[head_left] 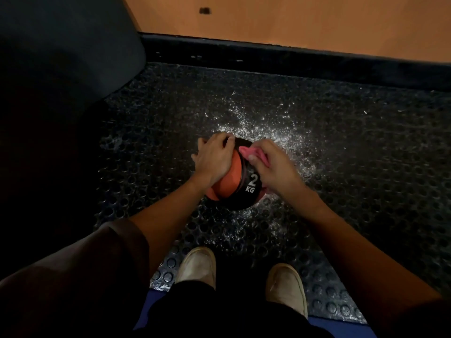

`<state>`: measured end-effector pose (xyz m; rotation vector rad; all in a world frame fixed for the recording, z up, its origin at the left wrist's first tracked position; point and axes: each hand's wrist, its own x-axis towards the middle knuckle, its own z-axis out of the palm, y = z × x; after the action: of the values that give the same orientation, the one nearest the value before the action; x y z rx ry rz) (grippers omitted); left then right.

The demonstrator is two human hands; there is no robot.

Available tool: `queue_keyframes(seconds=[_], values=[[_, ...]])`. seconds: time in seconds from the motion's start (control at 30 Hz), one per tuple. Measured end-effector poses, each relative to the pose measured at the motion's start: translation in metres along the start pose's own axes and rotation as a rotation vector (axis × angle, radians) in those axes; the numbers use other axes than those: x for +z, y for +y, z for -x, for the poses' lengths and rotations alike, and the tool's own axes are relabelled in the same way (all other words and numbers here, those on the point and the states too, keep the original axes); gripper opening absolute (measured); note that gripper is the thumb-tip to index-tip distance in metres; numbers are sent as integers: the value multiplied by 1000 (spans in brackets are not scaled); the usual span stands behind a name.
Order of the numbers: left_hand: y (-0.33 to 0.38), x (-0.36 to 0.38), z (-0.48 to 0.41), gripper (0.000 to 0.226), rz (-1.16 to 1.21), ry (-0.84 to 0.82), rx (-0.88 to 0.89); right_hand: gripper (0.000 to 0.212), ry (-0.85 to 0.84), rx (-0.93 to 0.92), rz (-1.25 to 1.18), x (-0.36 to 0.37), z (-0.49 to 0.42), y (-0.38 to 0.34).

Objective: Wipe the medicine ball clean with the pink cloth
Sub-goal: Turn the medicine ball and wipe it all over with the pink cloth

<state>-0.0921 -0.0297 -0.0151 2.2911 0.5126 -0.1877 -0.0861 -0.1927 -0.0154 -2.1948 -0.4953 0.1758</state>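
Note:
A black and orange medicine ball marked "2 KG" sits on the studded rubber floor in front of my feet. My left hand lies over the ball's upper left side, fingers spread and curved against it. My right hand grips the bunched pink cloth and holds it against the top right of the ball. Most of the cloth is hidden under my fingers.
White speckles cover the floor around and beyond the ball. A dark padded object fills the upper left. A black skirting runs along an orange wall at the back. My two light shoes stand just below the ball.

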Motion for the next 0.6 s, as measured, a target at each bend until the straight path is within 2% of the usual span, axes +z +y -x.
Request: queue_keyframes(seconds=[0.1, 0.23, 0.3, 0.37, 0.5, 0.53, 0.6], values=[[1, 3, 2, 41, 19, 11, -23, 18, 84, 16, 23, 5, -2, -3], [-7, 2, 1, 37, 41, -1, 11, 15, -25, -131, -14, 8, 19, 0], [-6, 3, 3, 36, 41, -2, 19, 15, 58, -19, -38, 3, 13, 5], [-4, 4, 5, 36, 29, 8, 16, 16, 123, 7, -22, 2, 10, 6], [-7, 3, 2, 34, 23, -2, 29, 15, -58, -203, 57, 9, 30, 6], [-7, 3, 1, 34, 27, -4, 28, 17, -62, -218, 84, 7, 31, 10], [-5, 4, 1, 36, 31, 2, 7, 16, 41, -145, 98, 2, 25, 13]])
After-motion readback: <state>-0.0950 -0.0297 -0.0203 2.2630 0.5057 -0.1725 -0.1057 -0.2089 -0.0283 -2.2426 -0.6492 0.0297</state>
